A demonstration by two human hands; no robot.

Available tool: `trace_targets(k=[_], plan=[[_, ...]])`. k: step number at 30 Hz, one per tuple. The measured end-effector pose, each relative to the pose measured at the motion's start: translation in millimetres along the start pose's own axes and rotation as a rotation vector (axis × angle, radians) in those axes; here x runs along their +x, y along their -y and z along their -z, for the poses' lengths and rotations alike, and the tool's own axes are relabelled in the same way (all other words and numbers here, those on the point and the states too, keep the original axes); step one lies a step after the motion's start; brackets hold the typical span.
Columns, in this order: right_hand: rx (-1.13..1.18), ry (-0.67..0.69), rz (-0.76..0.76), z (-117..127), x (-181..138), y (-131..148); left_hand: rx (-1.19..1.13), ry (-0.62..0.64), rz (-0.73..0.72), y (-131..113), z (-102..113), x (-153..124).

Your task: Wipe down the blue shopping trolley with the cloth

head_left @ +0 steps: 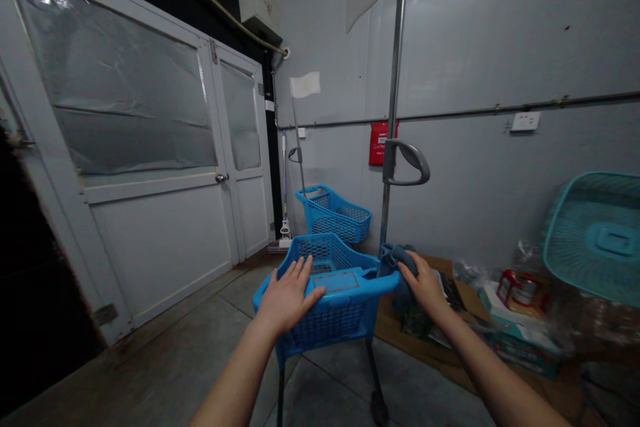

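A blue plastic basket cart (327,327) stands right in front of me on thin legs with a wheel. My left hand (289,297) lies flat on its near left rim, fingers stretched out and apart. My right hand (423,283) is closed on a dark blue-grey cloth (395,260) and presses it against the cart's right corner, at the foot of its metal pole (393,113). A grey loop handle (407,163) sticks out from that pole.
A second blue basket cart (334,213) with a white flag stands further back by the wall. White double doors (165,213) close the left side. Flattened cardboard (450,340), boxes, a red can (520,288) and a teal fan grille (595,237) crowd the right floor.
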State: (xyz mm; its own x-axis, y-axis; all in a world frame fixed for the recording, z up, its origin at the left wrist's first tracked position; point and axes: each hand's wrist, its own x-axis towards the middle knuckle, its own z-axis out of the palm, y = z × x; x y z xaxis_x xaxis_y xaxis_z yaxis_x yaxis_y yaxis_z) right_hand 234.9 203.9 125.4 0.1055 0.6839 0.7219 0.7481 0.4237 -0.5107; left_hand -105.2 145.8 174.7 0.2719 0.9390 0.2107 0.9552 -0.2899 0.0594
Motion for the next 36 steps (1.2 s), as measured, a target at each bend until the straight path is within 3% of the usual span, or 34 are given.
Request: trace_targets(k=[3, 7, 9, 12, 17, 19, 23, 27, 30, 32, 36], plan=[[0.005, -0.03, 0.048, 30, 5, 12, -0.002, 0.006, 0.002, 1, 1, 1], [-0.003, -0.058, 0.18, 84, 17, 59, 0.006, -0.011, 0.005, 0, 0, 2], [-0.005, -0.017, 0.232, 96, 24, 79, 0.01, -0.029, 0.009, 0, -2, 3], [0.005, 0.113, 0.33, 77, 27, 93, 0.016, -0.05, 0.001, -1, -3, 2], [-0.094, 0.378, 0.304, -1, -1, 102, 0.033, -0.073, 0.002, -3, -3, 1], [-0.146, 0.429, 0.338, -21, -14, 110, 0.028, -0.077, -0.015, -1, -4, 0], [-0.19, 0.358, 0.391, -30, -18, 112, 0.021, -0.085, -0.022, 5, -3, -2], [-0.22, 0.388, 0.378, -17, 0, 75, -0.008, -0.076, -0.014, 2, -2, -3], [-0.234, 0.315, 0.357, -13, 6, 53, -0.035, -0.095, -0.015, -3, -3, -2], [-0.222, 0.226, 0.318, -19, -2, 57, -0.036, -0.112, -0.012, -5, -4, 0], [-0.198, 0.096, 0.327, -45, -36, 97, -0.014, -0.139, -0.016, -1, -6, 3]])
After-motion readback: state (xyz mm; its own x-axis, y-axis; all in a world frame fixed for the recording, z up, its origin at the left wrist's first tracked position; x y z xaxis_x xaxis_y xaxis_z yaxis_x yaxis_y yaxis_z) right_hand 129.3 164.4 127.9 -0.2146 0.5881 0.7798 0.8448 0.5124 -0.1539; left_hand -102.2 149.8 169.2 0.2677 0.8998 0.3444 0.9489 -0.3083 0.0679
